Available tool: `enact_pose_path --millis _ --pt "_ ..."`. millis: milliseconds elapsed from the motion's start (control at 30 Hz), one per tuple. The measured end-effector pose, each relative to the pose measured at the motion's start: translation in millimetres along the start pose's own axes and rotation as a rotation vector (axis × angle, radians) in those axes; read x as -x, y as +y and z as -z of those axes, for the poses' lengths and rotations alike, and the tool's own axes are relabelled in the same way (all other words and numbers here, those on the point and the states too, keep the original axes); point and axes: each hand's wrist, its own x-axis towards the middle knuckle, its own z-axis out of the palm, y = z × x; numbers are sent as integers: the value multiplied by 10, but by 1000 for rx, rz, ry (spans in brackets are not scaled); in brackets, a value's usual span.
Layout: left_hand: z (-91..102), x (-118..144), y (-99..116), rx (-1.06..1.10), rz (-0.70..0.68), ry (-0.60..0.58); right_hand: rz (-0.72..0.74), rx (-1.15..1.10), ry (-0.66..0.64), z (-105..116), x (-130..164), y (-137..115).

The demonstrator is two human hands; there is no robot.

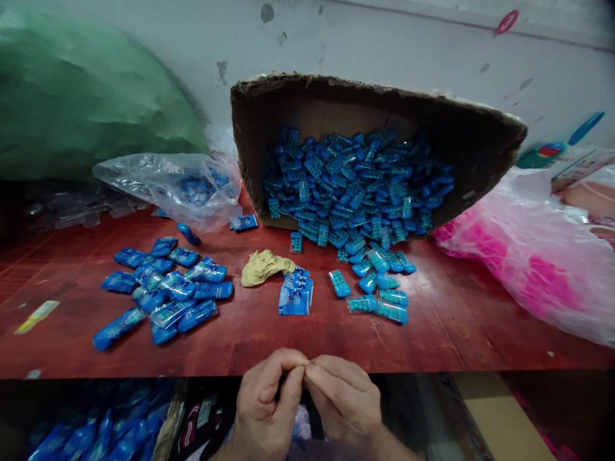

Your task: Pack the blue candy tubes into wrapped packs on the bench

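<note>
At the table's front edge my left hand and my right hand meet, thumbs and fingertips pinched together. Whatever lies between the fingertips is hidden or too small to make out. Just beyond them is a small stack of blue printed cards, with a crumpled lump of pale yellow putty-like material touching its upper left. Right of the cards lie several small clear packs of blue beads. On the left is a loose pile of blue printed packets.
A tipped cardboard box full of blue bead packs opens toward me. Clear plastic bag and green sack stand left; a bag with pink contents lies right. Below the table edge, blue packets fill a container.
</note>
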Motion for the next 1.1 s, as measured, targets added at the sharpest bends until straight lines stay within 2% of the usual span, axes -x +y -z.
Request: enact_pose_path --millis 267,400,500,600,833,1000,1100 --pt "-36 33 1 105 151 32 53 25 -6 -21 81 70" --pt "2 20 -42 94 73 48 95 11 -19 -26 66 113" --pt "58 -6 -74 47 -69 48 108 -26 -54 0 43 134" --pt "108 -36 -76 9 -191 14 104 -76 -145 50 31 166" --pt "162 -80 -25 -18 -204 -66 122 -176 -274 138 12 220" --pt "148 -76 -20 64 -169 -148 139 -170 -231 139 -24 189" --pt "112 -41 -25 56 -130 -91 131 -167 -213 117 -8 186"
